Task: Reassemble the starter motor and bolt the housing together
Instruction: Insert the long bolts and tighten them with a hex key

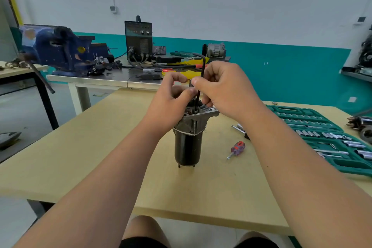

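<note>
The starter motor (188, 145) stands upright on the wooden table (100, 157), black cylinder below, grey cast housing (198, 116) on top. A black L-shaped hex key (202, 78) stands vertically with its tip down in the housing top. My right hand (225, 88) pinches the key's shaft just above the housing. My left hand (171, 96) hovers over the housing's left side, thumb and forefinger curled toward the key; whether they hold a small part is hidden.
A small red and purple screwdriver (236, 149) lies right of the motor, with another tool (240, 130) behind it. A green socket set case (326, 137) lies open at the right. Behind stands a metal bench with a blue vise (62, 50) and a welder (138, 40).
</note>
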Demonstrator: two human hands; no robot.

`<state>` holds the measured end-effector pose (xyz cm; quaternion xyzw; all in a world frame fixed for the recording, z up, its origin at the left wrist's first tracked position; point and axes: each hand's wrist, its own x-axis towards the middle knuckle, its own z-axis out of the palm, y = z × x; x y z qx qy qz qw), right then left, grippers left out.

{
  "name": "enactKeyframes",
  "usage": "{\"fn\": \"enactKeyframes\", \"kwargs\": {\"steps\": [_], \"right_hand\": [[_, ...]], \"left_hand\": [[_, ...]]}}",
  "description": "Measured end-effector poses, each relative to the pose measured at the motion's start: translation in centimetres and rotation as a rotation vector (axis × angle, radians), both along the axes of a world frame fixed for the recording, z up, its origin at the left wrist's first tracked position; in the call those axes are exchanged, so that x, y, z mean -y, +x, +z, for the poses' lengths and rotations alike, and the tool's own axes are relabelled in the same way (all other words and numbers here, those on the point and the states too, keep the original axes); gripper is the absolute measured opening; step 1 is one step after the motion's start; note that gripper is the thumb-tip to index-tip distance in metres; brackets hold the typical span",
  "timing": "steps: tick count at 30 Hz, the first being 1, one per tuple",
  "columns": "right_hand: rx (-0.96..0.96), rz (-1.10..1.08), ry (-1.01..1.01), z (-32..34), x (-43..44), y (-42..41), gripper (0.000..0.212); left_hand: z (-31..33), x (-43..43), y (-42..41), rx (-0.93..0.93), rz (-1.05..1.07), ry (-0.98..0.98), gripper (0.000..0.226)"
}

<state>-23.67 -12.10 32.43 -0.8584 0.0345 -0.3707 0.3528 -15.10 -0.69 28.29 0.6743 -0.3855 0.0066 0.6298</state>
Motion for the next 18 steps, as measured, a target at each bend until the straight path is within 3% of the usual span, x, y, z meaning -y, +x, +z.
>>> {"fn": "enactKeyframes", "kwargs": {"steps": [3,9,18], "right_hand": [[-0.015,0.001,0.002,-0.1,0.0,0.3,0.018],[0.026,-0.065,-0.082,-0.4,0.6,-0.4,0.020],[0.106,-0.058,-0.229,-0.4,0.2,-1.2,0.028]], "left_hand": [[0.0,-0.6,-0.1,0.095,-0.072,0.028,0.004],[0.3,-1.0,-0.1,0.155,-0.145,0.163,0.015],[0.2,-1.0,-0.6,0.106,-0.094,0.108,0.010]]}}
